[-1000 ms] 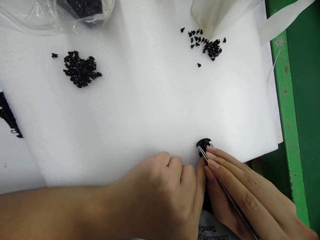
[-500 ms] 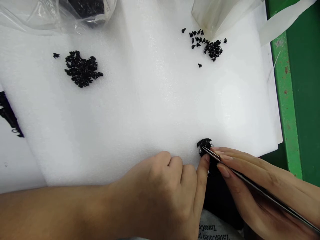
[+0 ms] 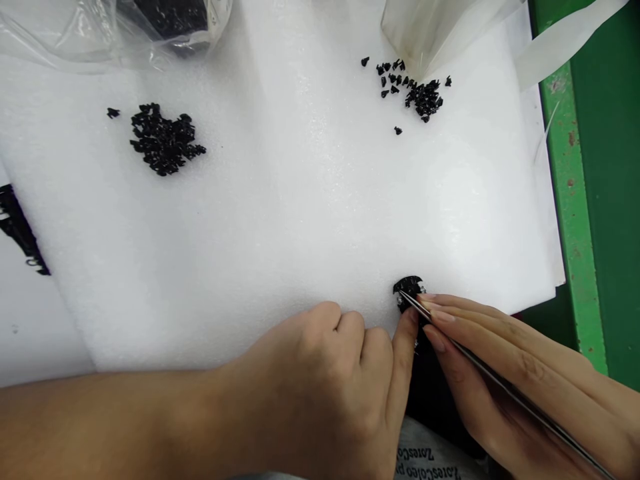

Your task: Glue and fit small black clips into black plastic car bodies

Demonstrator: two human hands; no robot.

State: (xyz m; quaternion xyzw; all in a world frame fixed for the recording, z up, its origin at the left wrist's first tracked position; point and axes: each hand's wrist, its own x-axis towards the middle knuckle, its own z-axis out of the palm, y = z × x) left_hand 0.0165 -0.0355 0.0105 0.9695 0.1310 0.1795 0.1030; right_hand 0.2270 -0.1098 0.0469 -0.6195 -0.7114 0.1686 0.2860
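My left hand (image 3: 330,387) reaches in from the left with its fingers curled. A fingertip presses against the lower side of a small, curved black plastic part (image 3: 411,285) with shiny spots on its sides. My right hand (image 3: 505,360) holds metal tweezers (image 3: 493,375) between thumb and fingers, and their tips rest on the top of the black part. The part's lower end is hidden behind my fingers. Whether the tips pinch a tiny piece there, I cannot tell.
A white foam sheet (image 3: 300,220) covers the work surface. On it lie a pile of tiny black pieces (image 3: 165,141) at left and another pile (image 3: 425,100) at upper right. Clear plastic bags (image 3: 65,33) stand behind. Black parts (image 3: 20,230) lie at the left edge; a green surface (image 3: 615,220) is at right.
The tweezer tips and my right hand have shifted slightly to the left over the black part. My left hand stays almost still.
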